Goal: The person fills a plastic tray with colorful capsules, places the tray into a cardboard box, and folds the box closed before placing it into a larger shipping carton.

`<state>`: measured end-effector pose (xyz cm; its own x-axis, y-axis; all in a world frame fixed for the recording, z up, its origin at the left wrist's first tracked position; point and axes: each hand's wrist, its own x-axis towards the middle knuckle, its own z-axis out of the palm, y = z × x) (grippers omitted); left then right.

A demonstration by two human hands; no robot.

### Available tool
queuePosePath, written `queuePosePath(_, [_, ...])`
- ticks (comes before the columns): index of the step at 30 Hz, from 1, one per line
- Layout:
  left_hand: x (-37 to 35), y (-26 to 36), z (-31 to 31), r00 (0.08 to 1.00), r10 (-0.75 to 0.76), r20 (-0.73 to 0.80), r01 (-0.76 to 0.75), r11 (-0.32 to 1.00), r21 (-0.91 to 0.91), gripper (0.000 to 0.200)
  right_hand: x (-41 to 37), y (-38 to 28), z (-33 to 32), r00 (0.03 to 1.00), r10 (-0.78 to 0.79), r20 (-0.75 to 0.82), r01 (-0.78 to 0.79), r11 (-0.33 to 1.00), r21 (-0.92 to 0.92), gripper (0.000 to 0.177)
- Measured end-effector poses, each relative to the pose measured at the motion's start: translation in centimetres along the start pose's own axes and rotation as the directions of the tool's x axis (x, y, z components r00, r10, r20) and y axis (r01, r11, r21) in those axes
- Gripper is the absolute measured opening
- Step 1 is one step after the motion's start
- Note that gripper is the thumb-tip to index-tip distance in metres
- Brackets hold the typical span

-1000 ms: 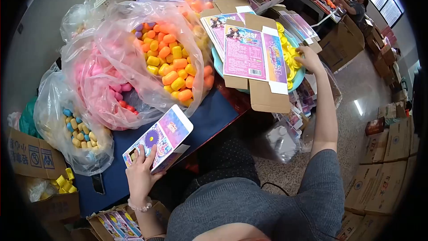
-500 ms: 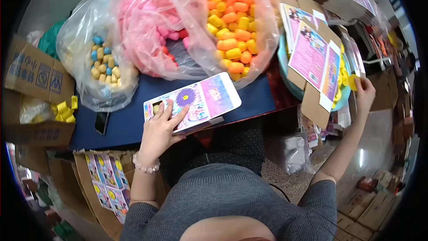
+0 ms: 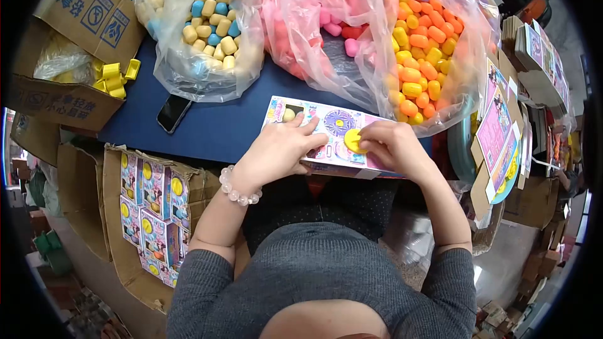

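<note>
A printed pink-and-purple toy box point(image 3: 340, 122) lies flat at the table's front edge, with a cut-out window at its left end. My left hand point(image 3: 282, 149) rests on the left part of its face, fingers spread, a beaded bracelet at the wrist. Between the thumb and fingers of my right hand point(image 3: 397, 145) is a round yellow plastic disc point(image 3: 353, 142), its flat side right at the box's face, to the right of the purple circle. The fingertips hide part of the disc.
Clear bags of beige-and-blue point(image 3: 217, 28), pink point(image 3: 333, 22) and orange-yellow capsules point(image 3: 418, 75) line the back. A phone point(image 3: 174, 113) lies left. A carton point(image 3: 160, 213) of similar boxes stands lower left. Printed cardboard point(image 3: 496, 125) covers a teal basin point(image 3: 461, 141) at right.
My right hand has come from the basin at right to the box, carrying the yellow disc. My left hand stays on the box. The view has swung to the right.
</note>
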<state>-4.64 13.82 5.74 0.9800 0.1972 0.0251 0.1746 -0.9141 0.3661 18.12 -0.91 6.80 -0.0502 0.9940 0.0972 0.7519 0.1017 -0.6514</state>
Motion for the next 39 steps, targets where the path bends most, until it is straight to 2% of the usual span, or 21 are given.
queuePosePath(1, [0.2, -0.4, 0.1, 0.998, 0.045, -0.04, -0.046, 0.999, -0.021, 0.058, 0.6, -0.1, 0.0, 0.99, 0.14, 0.02, -0.14, 0.99, 0.016, 0.016])
queuePosePath(3, [0.9, -1.3, -0.4, 0.996, 0.084, -0.034, -0.086, 0.994, -0.07, 0.054, 2.3, -0.2, 0.0, 0.954, 0.279, 0.113, -0.289, 0.954, 0.076, 0.021])
queuePosePath(4, [1.2, -1.8, -0.6, 0.994, 0.108, -0.031, -0.11, 0.989, -0.096, 0.053, 2.8, 0.6, -0.3, 0.957, 0.234, 0.173, -0.248, 0.967, 0.062, 0.02])
queuePosePath(5, [1.5, -2.0, -1.0, 0.992, 0.097, -0.081, -0.106, 0.988, -0.112, 0.052, 3.6, 1.3, -1.0, 0.959, 0.165, 0.232, -0.153, 0.986, -0.067, 0.018])
queuePosePath(7, [2.5, -2.2, -2.8, 0.996, 0.003, 0.089, 0.014, 0.982, -0.19, 0.054, 5.7, 1.3, -1.5, 0.941, 0.231, 0.246, -0.198, 0.969, -0.149, 0.015])
queuePosePath(8, [2.9, -2.8, -2.5, 0.999, 0.029, 0.045, -0.019, 0.976, -0.218, 0.053, 7.0, 2.1, -1.3, 0.916, 0.303, 0.261, -0.292, 0.953, -0.084, 0.015])
queuePosePath(10, [3.7, -3.2, -3.0, 0.997, 0.047, 0.062, -0.035, 0.984, -0.175, 0.053, 8.8, 4.6, -0.4, 0.935, 0.213, 0.282, -0.191, 0.976, -0.103, 0.015])
queuePosePath(13, [4.6, -3.7, -3.7, 0.991, 0.022, 0.132, 0.005, 0.98, -0.201, 0.056, 9.6, 5.2, -0.6, 0.91, 0.212, 0.356, -0.207, 0.977, -0.052, 0.017])
queuePosePath(16, [5.1, -4.4, -3.4, 0.995, 0.074, 0.072, -0.057, 0.976, -0.21, 0.06, 9.7, 5.2, -0.5, 0.909, 0.253, 0.33, -0.247, 0.967, -0.06, 0.019])
queuePosePath(18, [5.4, -4.5, -3.3, 0.993, 0.071, 0.09, -0.049, 0.975, -0.218, 0.061, 9.6, 5.7, -0.2, 0.907, 0.244, 0.342, -0.248, 0.968, -0.035, 0.02])
queuePosePath(20, [5.4, -4.6, -3.3, 0.992, 0.059, 0.108, -0.034, 0.975, -0.219, 0.062, 9.4, 5.7, 0.0, 0.941, 0.216, 0.26, -0.227, 0.974, 0.012, 0.016])
queuePosePath(23, [5.5, -4.5, -3.4, 0.991, 0.05, 0.125, -0.021, 0.975, -0.223, 0.063, 9.1, 5.1, 0.0, 0.943, 0.248, 0.222, -0.251, 0.968, -0.012, 0.016])
queuePosePath(37, [4.6, -4.2, -3.1, 0.995, 0.065, 0.072, -0.046, 0.969, -0.244, 0.056, 9.5, 4.0, 0.1, 0.936, 0.208, 0.283, -0.207, 0.978, -0.033, 0.016])
queuePosePath(38, [4.3, -4.1, -3.1, 0.995, 0.075, 0.061, -0.057, 0.966, -0.252, 0.054, 9.3, 3.5, 0.0, 0.929, 0.227, 0.291, -0.222, 0.974, -0.051, 0.017])
queuePosePath(39, [3.6, -4.1, -2.3, 0.992, 0.119, -0.042, -0.126, 0.952, -0.279, 0.051, 9.0, 3.0, 0.0, 0.929, 0.224, 0.296, -0.208, 0.975, -0.084, 0.017])
